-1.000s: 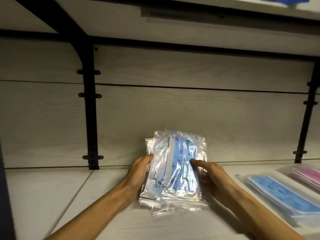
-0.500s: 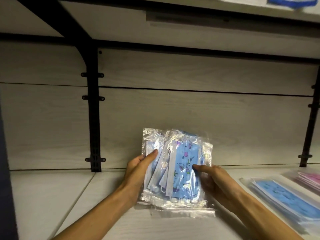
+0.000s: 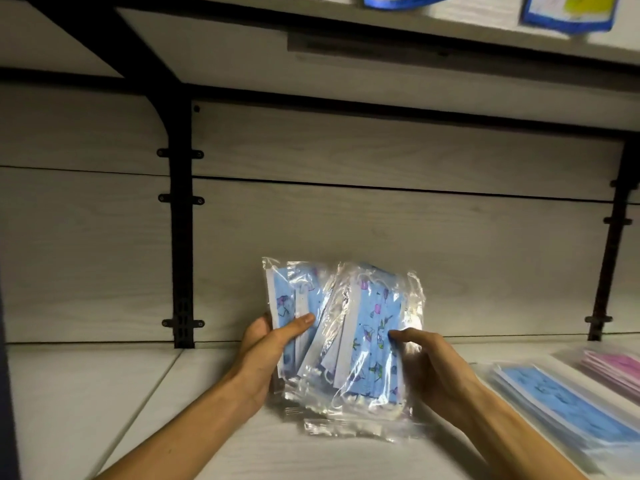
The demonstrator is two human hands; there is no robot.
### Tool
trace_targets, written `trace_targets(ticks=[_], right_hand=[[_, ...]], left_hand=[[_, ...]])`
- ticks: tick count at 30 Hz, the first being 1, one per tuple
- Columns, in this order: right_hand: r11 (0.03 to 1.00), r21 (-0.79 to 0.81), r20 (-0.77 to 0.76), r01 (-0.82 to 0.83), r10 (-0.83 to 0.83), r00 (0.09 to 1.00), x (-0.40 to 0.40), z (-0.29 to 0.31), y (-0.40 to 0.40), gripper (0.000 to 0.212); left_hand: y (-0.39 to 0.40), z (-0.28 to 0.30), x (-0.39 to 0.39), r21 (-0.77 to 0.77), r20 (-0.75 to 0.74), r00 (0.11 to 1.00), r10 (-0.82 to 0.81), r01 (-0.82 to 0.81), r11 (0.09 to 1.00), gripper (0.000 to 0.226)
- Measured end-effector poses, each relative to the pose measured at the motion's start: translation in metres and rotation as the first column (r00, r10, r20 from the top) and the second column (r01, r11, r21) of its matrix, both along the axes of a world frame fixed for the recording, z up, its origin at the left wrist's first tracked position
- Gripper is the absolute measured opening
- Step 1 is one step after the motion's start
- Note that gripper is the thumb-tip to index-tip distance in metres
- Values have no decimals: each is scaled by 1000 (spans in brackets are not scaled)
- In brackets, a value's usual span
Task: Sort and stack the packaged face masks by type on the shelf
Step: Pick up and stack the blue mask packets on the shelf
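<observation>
A bundle of clear-plastic packets of blue patterned face masks [image 3: 360, 327] stands on edge on the pale wooden shelf [image 3: 104, 393]. My left hand [image 3: 266, 355] grips its left side, thumb across the front. My right hand [image 3: 429, 368] holds the right side, thumb on the front packet. The packets are fanned apart at the top. A flat stack of plain blue packaged masks [image 3: 557, 407] lies on the shelf to the right. A stack of pink packaged masks [image 3: 613, 368] lies beyond it at the right edge.
A black metal bracket [image 3: 181, 216] runs up the back panel at left, and another black bracket [image 3: 613, 244] stands at right. The shelf above [image 3: 346, 39] hangs low, with blue-edged packages [image 3: 568, 12] on it.
The bundle has been lifted a little and its packets have spread apart at the top, the left ones leaning left. Both hands kept their hold. The view tilted upward.
</observation>
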State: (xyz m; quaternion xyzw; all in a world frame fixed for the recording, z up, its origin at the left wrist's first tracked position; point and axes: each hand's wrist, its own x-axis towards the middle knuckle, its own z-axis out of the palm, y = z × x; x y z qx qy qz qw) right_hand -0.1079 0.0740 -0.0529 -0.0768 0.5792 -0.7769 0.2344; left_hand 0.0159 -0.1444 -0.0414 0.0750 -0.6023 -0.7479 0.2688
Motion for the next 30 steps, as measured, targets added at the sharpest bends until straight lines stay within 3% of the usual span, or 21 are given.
trace_targets(ticks=[4, 8, 10, 13, 16, 18, 20, 25, 28, 30], right_hand=[[990, -107, -74, -88, 80, 994, 0, 1, 0, 37], [934, -208, -139, -290, 265, 954, 2, 1, 3, 55], [933, -191, -133, -305, 283, 950, 1, 1, 1, 57], [920, -200, -199, -337, 299, 933, 7, 2, -3, 48], [989, -87, -343, -116, 80, 936, 14, 1, -8, 43], [995, -85, -480, 50, -85, 873, 18, 1, -14, 34], [986, -132, -590, 100, -159, 792, 24, 6, -22, 25], [944, -299, -761, 143, -326, 561, 26, 46, -27, 36], [966, -216, -759, 140, -256, 598, 22, 32, -23, 59], [989, -76, -730, 131, -144, 668, 19, 8, -21, 59]], left_hand=[[2, 2, 1, -1, 17, 1000, -3, 3, 1000, 40], [5, 2, 0, 29, 41, 998, -43, 42, 999, 56], [7, 4, 1, 41, 94, 990, -108, 105, 994, 64], [10, 3, 3, -6, 95, 962, -255, 257, 966, 58], [12, 1, 8, -100, 72, 948, -310, 316, 943, 52], [16, 1, 7, -154, 76, 954, -289, 297, 942, 50], [20, 6, 3, -227, 66, 974, -219, 228, 947, 48], [26, 46, -16, -343, -160, 978, -135, 74, 937, 44], [28, 40, -22, -377, -162, 982, -96, 28, 926, 56], [29, 19, -22, -343, -114, 993, -41, -1, 939, 62]])
